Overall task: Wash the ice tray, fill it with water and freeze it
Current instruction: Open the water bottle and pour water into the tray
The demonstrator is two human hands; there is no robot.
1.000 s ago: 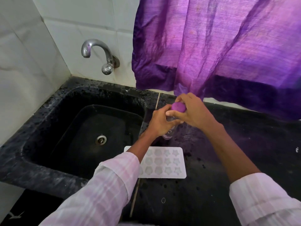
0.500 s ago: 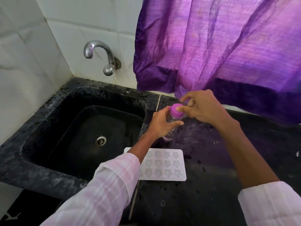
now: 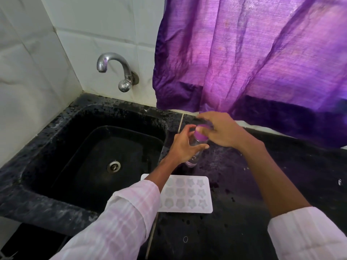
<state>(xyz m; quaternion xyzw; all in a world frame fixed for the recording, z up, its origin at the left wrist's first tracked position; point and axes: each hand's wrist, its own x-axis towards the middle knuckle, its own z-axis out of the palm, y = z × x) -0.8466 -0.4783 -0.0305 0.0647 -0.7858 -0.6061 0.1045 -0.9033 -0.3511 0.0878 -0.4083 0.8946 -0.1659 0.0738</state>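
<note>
A white ice tray (image 3: pixel 189 196) with star and flower moulds lies flat on the black counter, just right of the sink; my left sleeve covers its left end. Beyond it stands a clear bottle (image 3: pixel 195 156) with a purple cap (image 3: pixel 201 135). My left hand (image 3: pixel 185 147) is wrapped around the bottle's body. My right hand (image 3: pixel 223 131) grips the purple cap from above and the right, fingers curled over it.
A black stone sink (image 3: pixel 47 132) with a steel drain (image 3: pixel 113 166) lies to the left, a chrome tap (image 3: pixel 112 66) on the tiled wall above it. A purple curtain (image 3: pixel 253 53) hangs over the back of the wet black counter (image 3: pixel 234 231).
My right hand has shifted on the purple cap, its fingers turned and spread further over it. My left hand has kept hold of the bottle. The tray has not moved.
</note>
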